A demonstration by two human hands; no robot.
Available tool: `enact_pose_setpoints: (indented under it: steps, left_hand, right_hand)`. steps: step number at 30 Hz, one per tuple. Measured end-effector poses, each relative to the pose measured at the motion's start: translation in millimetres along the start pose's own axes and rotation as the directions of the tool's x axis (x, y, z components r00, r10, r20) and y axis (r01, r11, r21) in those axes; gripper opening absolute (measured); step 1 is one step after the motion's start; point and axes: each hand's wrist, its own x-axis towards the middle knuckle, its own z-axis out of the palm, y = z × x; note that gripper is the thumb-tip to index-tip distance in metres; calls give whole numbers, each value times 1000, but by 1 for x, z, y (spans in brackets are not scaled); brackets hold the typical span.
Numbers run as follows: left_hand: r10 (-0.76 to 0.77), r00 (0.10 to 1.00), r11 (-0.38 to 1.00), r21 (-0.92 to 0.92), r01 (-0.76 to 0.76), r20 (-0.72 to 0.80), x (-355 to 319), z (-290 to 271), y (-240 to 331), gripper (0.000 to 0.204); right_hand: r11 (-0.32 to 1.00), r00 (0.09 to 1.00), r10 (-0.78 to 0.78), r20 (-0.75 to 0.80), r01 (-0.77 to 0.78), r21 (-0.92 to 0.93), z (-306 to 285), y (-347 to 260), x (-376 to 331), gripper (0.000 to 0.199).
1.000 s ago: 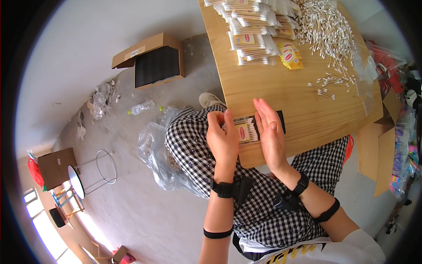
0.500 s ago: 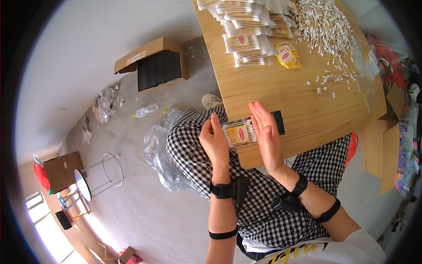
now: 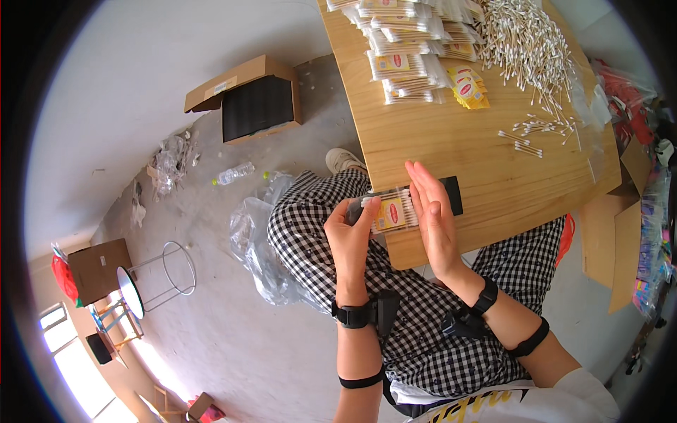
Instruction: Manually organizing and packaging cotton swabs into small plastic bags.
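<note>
In my left hand (image 3: 347,236) is a clear pack of cotton swabs (image 3: 393,211) with a yellow card inside. The thumb lies over the pack's left part, and the other fingers are mostly hidden behind it. My right hand (image 3: 435,227) is held upright and flat, fingers stretched, its palm side at the pack's right end. Both hands are over the near left corner of the wooden table (image 3: 493,204). A dark flat object (image 3: 452,196) lies on the table, partly behind my right hand.
Filled swab packs (image 3: 405,65) are stacked at the far left of the table, beside loose yellow cards (image 3: 468,88). A big heap of loose swabs (image 3: 525,46) and a smaller scatter (image 3: 522,144) lie rightward. An open carton (image 3: 262,106) stands on the floor, left.
My left thumb has come down from upright onto the pack's front, and the left hand sits further along it. My right hand stays flat at the other end.
</note>
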Motion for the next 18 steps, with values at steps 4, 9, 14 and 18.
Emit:
enact_pose_setpoints:
  steps: [4, 9, 14, 18]
  left_hand:
    - [43, 999, 999, 10, -43, 5, -1, -3, -4, 29]
    - [6, 998, 997, -83, -12, -62, 3, -6, -14, 37]
    - [113, 983, 993, 48, -107, -147, 5, -1, -17, 39]
    - [217, 958, 965, 192, -180, -190, -1, 8, -8, 43]
  right_hand:
    - [1000, 1000, 4, 1, -4, -6, 0, 1, 0, 69]
    - [1000, 1000, 2, 2, -2, 16, 0, -1, -1, 69]
    - [1000, 1000, -1, -2, 1, 26, 0, -1, -1, 68]
    - [1000, 1000, -4, -5, 4, 23, 1, 0, -1, 66]
